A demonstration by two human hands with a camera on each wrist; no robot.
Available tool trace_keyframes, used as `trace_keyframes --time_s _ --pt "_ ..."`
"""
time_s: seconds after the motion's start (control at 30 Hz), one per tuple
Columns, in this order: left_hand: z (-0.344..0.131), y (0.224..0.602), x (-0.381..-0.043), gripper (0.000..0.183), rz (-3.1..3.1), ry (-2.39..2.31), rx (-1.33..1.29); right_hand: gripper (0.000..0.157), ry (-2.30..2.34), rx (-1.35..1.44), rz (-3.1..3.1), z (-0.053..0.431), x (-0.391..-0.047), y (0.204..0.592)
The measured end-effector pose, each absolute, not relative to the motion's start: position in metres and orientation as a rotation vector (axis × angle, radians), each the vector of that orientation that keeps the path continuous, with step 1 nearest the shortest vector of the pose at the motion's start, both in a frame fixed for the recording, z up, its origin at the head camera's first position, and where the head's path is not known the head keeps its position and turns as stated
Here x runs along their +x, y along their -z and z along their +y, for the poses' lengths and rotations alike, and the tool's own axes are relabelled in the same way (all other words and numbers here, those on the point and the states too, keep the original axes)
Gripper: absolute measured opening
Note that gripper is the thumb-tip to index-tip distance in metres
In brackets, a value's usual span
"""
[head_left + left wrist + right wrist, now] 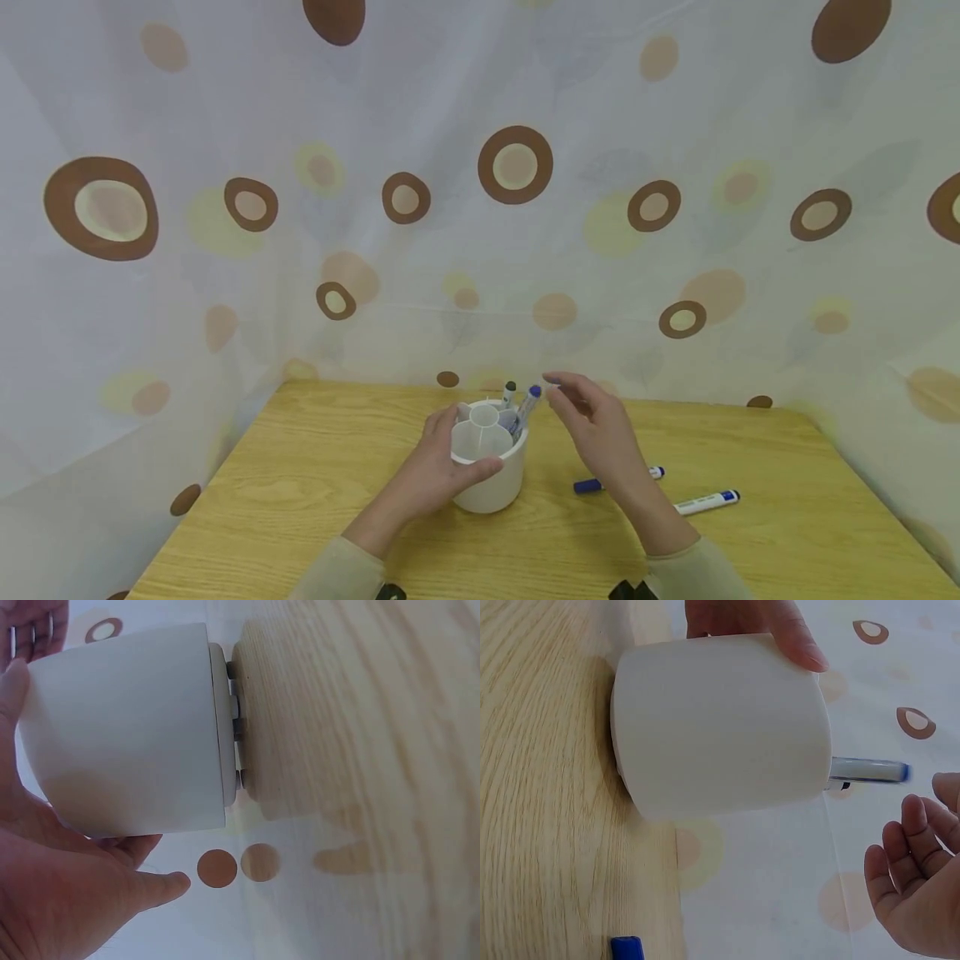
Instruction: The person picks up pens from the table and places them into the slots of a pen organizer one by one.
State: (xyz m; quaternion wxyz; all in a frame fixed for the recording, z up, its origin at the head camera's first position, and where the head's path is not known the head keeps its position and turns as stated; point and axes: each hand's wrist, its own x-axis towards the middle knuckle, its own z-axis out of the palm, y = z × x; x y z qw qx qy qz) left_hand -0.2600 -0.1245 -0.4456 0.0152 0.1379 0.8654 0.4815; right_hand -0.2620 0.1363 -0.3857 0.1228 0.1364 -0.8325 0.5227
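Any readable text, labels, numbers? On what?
None readable.
White marker on the table: barrel printing, too small to read.
Black-capped marker in the holder: tiny marking, too blurred.
Holder: no lettering on the sides shown.

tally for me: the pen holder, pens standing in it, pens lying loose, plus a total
Pen holder: 1
Pens standing in it: 2
Pens lying loose: 2
Total: 5, counting only what shows

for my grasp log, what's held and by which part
The left hand grips the white pen holder by its upper wall; the right hand holds nothing.
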Motion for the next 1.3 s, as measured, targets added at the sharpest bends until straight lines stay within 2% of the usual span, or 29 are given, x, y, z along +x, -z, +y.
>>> trace_keyframes --time_s 0.4,0.9,1.3 --pt "-0.129 0.440 -0.257 0.104 2.705 -1.464 0.436 0.040 -1.431 0.406 -2.591 0.141 -0.262 0.401" --pt "-0.134 0.433 -0.248 0.115 2.755 -1.414 0.435 0.056 -1.318 0.483 -2.786 0.142 -0.246 0.416" --pt "-0.135 0.432 -0.239 0.109 2.758 -1.439 0.467 0.058 -1.392 0.484 -2.807 0.135 -0.244 0.418"
